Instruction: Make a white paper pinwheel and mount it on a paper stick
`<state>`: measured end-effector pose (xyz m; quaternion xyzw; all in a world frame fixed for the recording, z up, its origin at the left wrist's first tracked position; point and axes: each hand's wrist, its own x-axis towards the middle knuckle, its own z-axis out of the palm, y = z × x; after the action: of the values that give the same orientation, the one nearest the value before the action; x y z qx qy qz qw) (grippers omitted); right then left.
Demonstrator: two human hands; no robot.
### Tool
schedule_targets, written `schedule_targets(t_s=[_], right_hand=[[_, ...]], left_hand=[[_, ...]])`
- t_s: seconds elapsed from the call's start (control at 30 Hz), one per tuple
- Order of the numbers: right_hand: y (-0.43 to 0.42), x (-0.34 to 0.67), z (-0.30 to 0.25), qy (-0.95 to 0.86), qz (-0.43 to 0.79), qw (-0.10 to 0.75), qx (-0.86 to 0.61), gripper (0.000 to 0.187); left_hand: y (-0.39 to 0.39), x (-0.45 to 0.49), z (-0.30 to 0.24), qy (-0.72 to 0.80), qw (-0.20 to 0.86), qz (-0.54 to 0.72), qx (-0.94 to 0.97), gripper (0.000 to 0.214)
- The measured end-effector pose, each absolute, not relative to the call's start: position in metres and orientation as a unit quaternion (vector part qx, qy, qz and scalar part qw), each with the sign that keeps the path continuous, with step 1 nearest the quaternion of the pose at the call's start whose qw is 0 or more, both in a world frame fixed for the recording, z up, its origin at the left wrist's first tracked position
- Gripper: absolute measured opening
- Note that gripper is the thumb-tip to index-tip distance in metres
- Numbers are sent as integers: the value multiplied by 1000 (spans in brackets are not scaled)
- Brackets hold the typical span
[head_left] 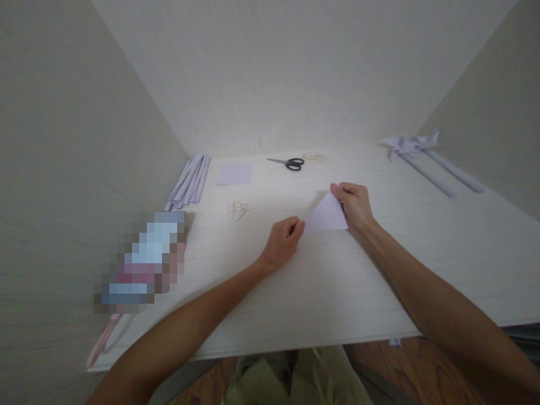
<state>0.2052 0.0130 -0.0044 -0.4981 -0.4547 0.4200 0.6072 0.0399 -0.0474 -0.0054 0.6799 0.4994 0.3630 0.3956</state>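
Observation:
A pale lilac sheet folded into a triangle (325,216) lies on the white table (320,281). My left hand (283,241) pinches the triangle's left corner, its fingers curled. My right hand (353,203) presses on the triangle's top point and right edge with fingers held together. Both forearms reach in from the near edge.
Black-handled scissors (288,163) lie at the back. A lilac paper square (234,174) sits left of them, beside a bundle of rolled paper sticks (190,181). Small pale scraps (238,209) lie nearby. Paper pinwheels on sticks (422,153) rest at the back right. Walls close three sides.

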Motion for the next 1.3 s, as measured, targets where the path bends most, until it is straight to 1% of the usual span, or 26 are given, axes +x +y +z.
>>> schedule_targets(t_s=[0.1, 0.2, 0.23, 0.37, 0.47, 0.57, 0.63, 0.7, 0.77, 0.83, 0.87, 1.0, 1.1, 1.17, 1.3], right_hand=[[17, 215, -3, -423, 416, 615, -520, 35], [17, 222, -1, -397, 390, 640, -530, 38], [15, 221, 0, -398, 399, 635, -528, 37], [2, 203, 0, -445, 465, 570, -510, 38], [-6, 189, -1, -475, 478, 548, -495, 37], [-9, 184, 0, -470, 484, 559, -483, 37], [-10, 185, 2, -442, 510, 558, -483, 37], [-11, 184, 3, -419, 560, 523, -487, 33], [-13, 183, 3, -415, 609, 463, -492, 26], [-16, 180, 2, -422, 628, 422, -500, 22], [-17, 178, 2, -424, 627, 415, -504, 21], [-18, 178, 4, -398, 631, 430, -509, 15], [-14, 181, 5, -363, 641, 464, -492, 11], [-11, 182, 4, -356, 638, 481, -485, 12], [-5, 186, 2, -361, 630, 482, -490, 15]], left_hand=[[-50, 38, -5, 498, 404, 375, 670, 34], [-51, 35, -6, 504, 416, 405, 639, 35], [-51, 34, -7, 507, 422, 421, 623, 35], [-46, 35, -10, 495, 464, 461, 572, 31], [-43, 38, -11, 482, 470, 436, 597, 34], [-43, 38, -12, 478, 458, 383, 645, 34], [-44, 38, -12, 478, 461, 358, 657, 32], [-44, 37, -11, 484, 449, 358, 661, 32], [-45, 36, -10, 490, 435, 363, 663, 32], [-46, 36, -9, 493, 426, 360, 668, 31], [-46, 36, -9, 494, 420, 357, 672, 31], [-48, 36, -8, 494, 384, 342, 702, 30], [-48, 36, -7, 488, 362, 334, 721, 31], [-48, 36, -6, 486, 356, 333, 726, 31], [-47, 37, -5, 491, 358, 335, 720, 31]])
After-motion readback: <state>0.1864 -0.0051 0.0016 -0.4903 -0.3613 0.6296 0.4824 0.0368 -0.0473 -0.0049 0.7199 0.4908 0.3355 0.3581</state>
